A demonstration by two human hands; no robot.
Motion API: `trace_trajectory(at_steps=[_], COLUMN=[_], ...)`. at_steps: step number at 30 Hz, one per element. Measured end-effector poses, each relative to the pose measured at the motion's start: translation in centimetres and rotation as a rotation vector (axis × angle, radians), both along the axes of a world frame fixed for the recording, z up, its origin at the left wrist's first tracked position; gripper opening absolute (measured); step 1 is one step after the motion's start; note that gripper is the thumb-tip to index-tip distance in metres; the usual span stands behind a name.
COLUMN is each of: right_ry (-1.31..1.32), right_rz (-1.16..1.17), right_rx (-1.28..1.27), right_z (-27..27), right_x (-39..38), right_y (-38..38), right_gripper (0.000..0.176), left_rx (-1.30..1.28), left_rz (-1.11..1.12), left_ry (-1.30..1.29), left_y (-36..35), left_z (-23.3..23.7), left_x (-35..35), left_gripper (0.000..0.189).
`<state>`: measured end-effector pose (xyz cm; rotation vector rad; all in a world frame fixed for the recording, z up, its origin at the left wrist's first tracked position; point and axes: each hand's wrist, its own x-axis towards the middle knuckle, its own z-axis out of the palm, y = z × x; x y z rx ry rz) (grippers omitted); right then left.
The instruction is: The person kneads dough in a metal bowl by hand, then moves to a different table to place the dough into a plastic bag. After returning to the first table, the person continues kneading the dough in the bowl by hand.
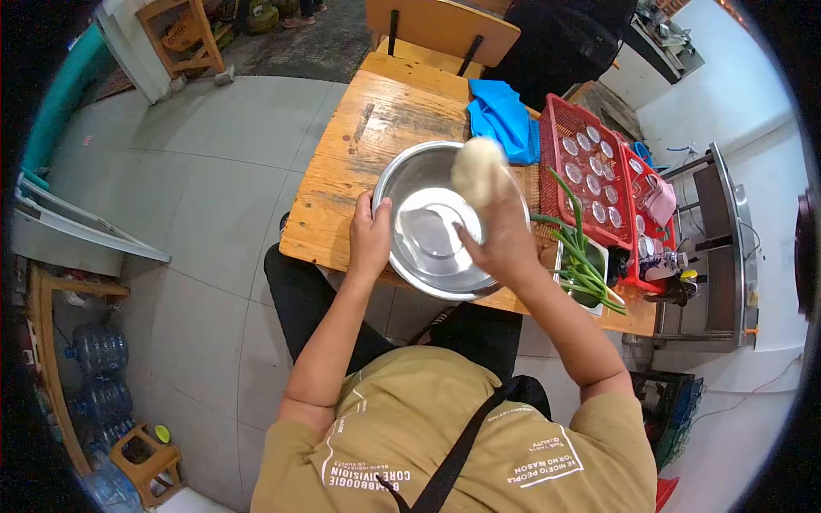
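A large steel bowl (406,175) rests at the table's near edge, tilted slightly towards me. My left hand (371,235) is closed on its left rim, thumb on the inner side. Over the bowl's right side, my right hand (503,235) holds up a pale, rounded lump of dough (479,169), smeared by motion. The thumb points down into the bowl, and the other fingers are mostly hidden behind the lump. Inside the bowl, the bare metal shines. To the right, green onions (583,267) lie across a small metal container (600,256).
A wooden table (342,162) carries a blue plastic bag (505,120) and a red basket (552,141) of clear cups at the right. A wooden chair (445,32) stands beyond it. Metal shelving (714,248) is further right; water bottles (98,350) stand at the left.
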<state>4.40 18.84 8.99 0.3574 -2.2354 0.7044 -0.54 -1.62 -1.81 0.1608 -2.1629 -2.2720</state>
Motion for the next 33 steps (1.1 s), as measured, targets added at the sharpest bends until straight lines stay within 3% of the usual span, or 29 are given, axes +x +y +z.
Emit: trace_trajectory(at_steps=[2,3,4,6,8,10,11,12,14,18,20,22,24,26,29,30,32,33], right_ry=[-0.294,-1.211,-1.215,-0.663,-0.666,-0.689,-0.695,-0.697,-0.988,-0.716,-0.689,-0.911,-0.801,-0.820,-0.912,-0.876,-0.697,-0.569], right_rz=[0.226,0.257,0.257,-0.027,-0.039,-0.048,-0.099,-0.102,0.037,0.251,0.280,0.185,0.091,-0.086,-0.030,0.014,0.155,0.170], right_rx=[0.665,0.474,0.474,0.240,0.246,0.234,0.395,0.394,0.660,0.862,0.837,0.742,0.642,0.130,-0.670,-0.919,-0.702,-0.333], right_z=[-4.7,-5.0,-3.4,-0.2,-0.9,-4.9,-7.5,-7.3,-6.2,-8.2,-7.9,-8.0,-8.6,-8.4,-8.6,-5.6,-3.4,-3.8], right_x=[0.9,-0.6,-0.8,-1.3,-2.8,-4.1,-4.8,-4.6,-3.6,-2.0,-3.4,-4.8,-5.6,-6.5,-7.0,-5.7,-4.2,-3.1], right_y=[3.4,4.5,3.6,1.6,1.2,0.3,0.0,-1.2,-3.7,-3.2,-2.6,-2.2,-2.0,-1.6,0.6,-0.6,-0.2,0.4], right_gripper=[0.063,0.059,0.059,0.059,0.068,0.076,0.080,0.080,0.078,0.081,0.077,0.068,0.060,0.056,0.057,0.059,0.068,0.077], left_rx=[0.017,0.015,0.011,0.031,0.044,-0.002,-0.002,0.024,0.046,0.093,0.078,0.053,0.009,-0.034,-0.055,-0.083,-0.064,-0.039], left_rz=[0.007,0.006,0.003,0.010,0.005,0.000,-0.004,-0.006,-0.004,0.022,0.038,0.010,-0.019,0.011,0.012,0.001,0.004,0.004], left_ry=[0.005,-0.001,-0.007,0.004,0.018,-0.011,-0.010,-0.008,-0.001,0.049,0.075,0.033,0.026,0.046,0.044,0.049,0.054,0.068], left_y=[0.0,0.0,0.0,0.0,-0.1,-0.1,0.0,0.0,-0.2,-0.6,0.0,0.2,0.1,0.0,-0.5,-0.6,-0.5,-0.4], left_z=[0.2,0.6,0.7,0.5,0.4,1.4,1.1,0.5,0.1,-0.6,-0.7,0.4,1.1,0.8,1.6,1.6,1.1,1.0], left_x=[-0.2,0.0,0.1,0.0,0.1,0.2,0.2,0.1,-0.3,0.4,0.1,-0.1,-0.5,-0.4,0.1,0.3,0.4,0.3], left_gripper=[0.031,0.031,0.032,0.032,0.032,0.032,0.032,0.032,0.032,0.033,0.034,0.035,0.035,0.035,0.035,0.035,0.035,0.035])
